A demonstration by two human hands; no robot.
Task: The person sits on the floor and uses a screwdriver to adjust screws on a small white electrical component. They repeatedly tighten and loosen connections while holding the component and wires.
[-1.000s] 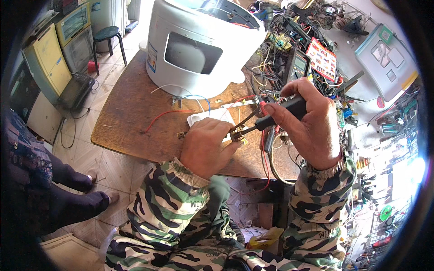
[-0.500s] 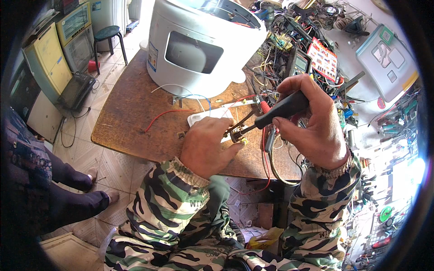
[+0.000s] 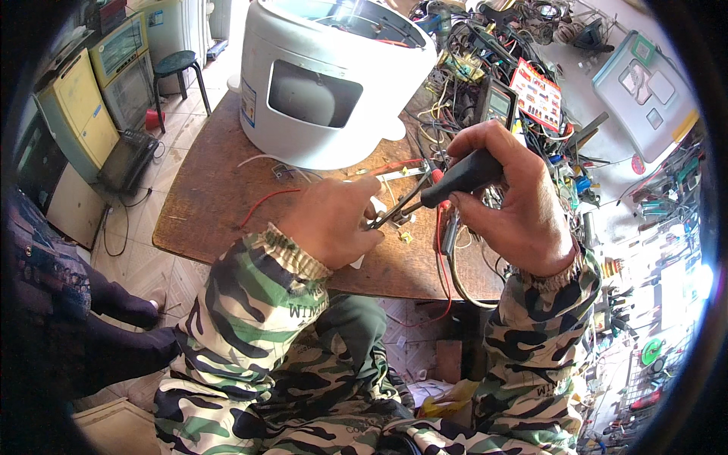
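Note:
My right hand [image 3: 519, 201] is closed around the black handle of a screwdriver [image 3: 464, 180]. Its metal shaft points down and left toward my left fingers. My left hand [image 3: 337, 220] is curled over a white plastic part [image 3: 357, 262], mostly hidden beneath the palm and fingers. A slim dark metal piece [image 3: 400, 203] runs from my left fingertips up toward the screwdriver's far side; what kind it is cannot be made out. Small yellowish bits [image 3: 406, 236] lie on the wooden table [image 3: 205, 205] by the screwdriver tip. A red wire [image 3: 265, 205] reaches out left of my left hand.
A white round appliance housing [image 3: 262, 125] with a window stands at the table's back. Tangled cables, a multimeter [image 3: 498, 102] and a red-and-white printed sheet [image 3: 537, 95] crowd the right. A red test lead [image 3: 443, 265] hangs over the front edge. Another person's legs [image 3: 121, 334] are at left.
My left hand has shifted slightly up and turned over the white part, which now shows less. The screwdriver and my right hand have moved a little left and up. The view has shifted slightly.

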